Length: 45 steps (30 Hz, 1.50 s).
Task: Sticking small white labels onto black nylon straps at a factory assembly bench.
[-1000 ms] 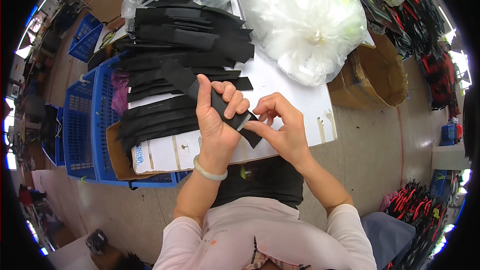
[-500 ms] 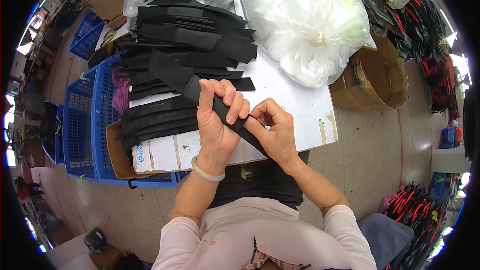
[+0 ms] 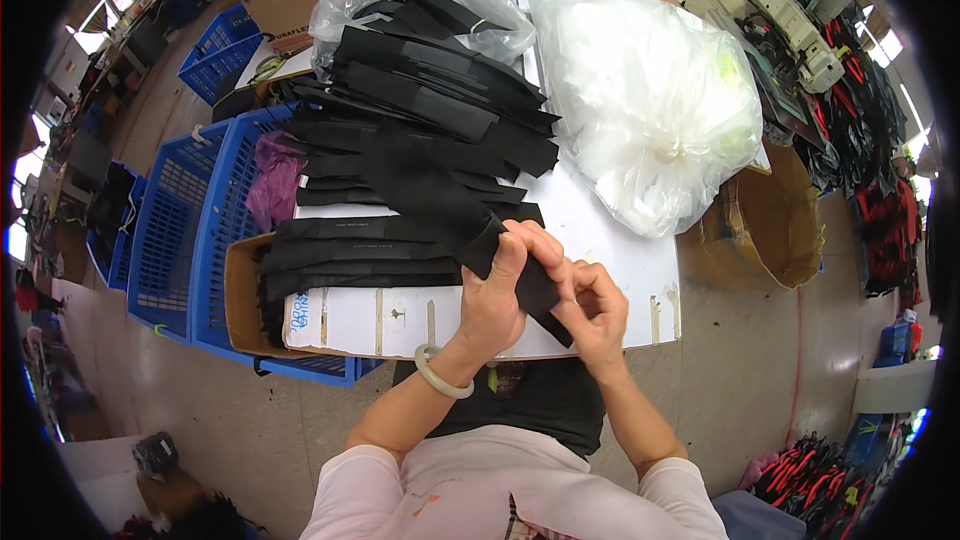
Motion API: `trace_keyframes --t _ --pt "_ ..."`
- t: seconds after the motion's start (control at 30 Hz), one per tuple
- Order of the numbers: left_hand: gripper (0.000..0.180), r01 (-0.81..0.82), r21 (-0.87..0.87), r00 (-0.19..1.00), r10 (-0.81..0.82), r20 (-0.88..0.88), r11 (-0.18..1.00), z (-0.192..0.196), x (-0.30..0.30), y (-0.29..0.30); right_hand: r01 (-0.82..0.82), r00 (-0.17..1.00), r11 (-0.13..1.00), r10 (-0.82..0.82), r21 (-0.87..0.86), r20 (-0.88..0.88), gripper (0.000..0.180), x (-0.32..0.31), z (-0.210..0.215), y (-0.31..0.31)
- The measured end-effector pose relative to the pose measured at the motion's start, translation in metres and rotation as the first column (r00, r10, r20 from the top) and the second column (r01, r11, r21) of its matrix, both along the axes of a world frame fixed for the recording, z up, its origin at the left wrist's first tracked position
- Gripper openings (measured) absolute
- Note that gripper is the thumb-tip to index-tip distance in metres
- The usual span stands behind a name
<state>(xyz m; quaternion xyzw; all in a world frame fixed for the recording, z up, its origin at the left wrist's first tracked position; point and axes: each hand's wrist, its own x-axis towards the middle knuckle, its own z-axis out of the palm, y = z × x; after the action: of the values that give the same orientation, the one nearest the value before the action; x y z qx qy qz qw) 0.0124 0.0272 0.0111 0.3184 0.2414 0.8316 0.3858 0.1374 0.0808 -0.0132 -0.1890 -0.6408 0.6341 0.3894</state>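
Note:
A long black fabric strip (image 3: 425,178) slants across the near edge of the white table (image 3: 640,285). My left hand (image 3: 497,295), with a pale bangle (image 3: 440,376) at the wrist, is closed around the strip, its thumb up against a folded part. Close beside it, my right hand (image 3: 597,315) pinches the strip's right edge near its lower end. The strip's upper part reaches over piles of similar black strips (image 3: 430,90). Nearer the front left, another row of black strips (image 3: 360,252) lies on the table.
A big clear bag of white material (image 3: 660,110) sits on the table's right, above an open cardboard box (image 3: 770,230). Blue plastic crates (image 3: 170,240) and a pink bag (image 3: 273,180) stand at the left. A sewing machine (image 3: 775,10) is at the far right.
The strip's upper part has swung lower and a fold now shows by my left thumb. My left hand has loosened its wrap, and both hands sit lower and farther right in view, which has shifted.

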Motion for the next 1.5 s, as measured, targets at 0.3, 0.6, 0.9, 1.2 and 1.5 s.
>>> trace_keyframes --t 0.3,0.6,0.9,1.2,1.5 --pt "0.024 -0.081 -0.517 0.931 -0.12 -0.345 0.852 0.0 -0.003 -0.043 0.135 0.947 0.825 -0.27 0.549 0.173 0.021 0.037 0.026 0.031" --pt "0.069 -0.315 -0.274 -0.076 -0.312 -0.947 0.909 -0.07 0.039 -0.058 -0.16 0.855 0.457 -0.379 0.875 0.354 0.03 0.105 -0.057 0.025" --pt "0.062 -0.454 -0.191 -0.108 -0.266 -0.958 0.87 -0.078 0.059 -0.054 -0.161 0.764 0.51 -0.477 0.845 0.434 0.042 0.14 -0.071 0.021" --pt "0.064 -0.512 -0.175 -0.17 -0.298 -0.939 0.841 -0.077 0.078 -0.052 -0.117 0.778 0.505 -0.489 0.855 0.395 0.04 0.146 -0.08 0.021" --pt "0.062 -0.501 -0.151 -0.152 -0.258 -0.954 0.852 -0.092 0.088 -0.051 -0.093 0.783 0.489 -0.502 0.867 0.367 0.039 0.146 -0.088 0.02"
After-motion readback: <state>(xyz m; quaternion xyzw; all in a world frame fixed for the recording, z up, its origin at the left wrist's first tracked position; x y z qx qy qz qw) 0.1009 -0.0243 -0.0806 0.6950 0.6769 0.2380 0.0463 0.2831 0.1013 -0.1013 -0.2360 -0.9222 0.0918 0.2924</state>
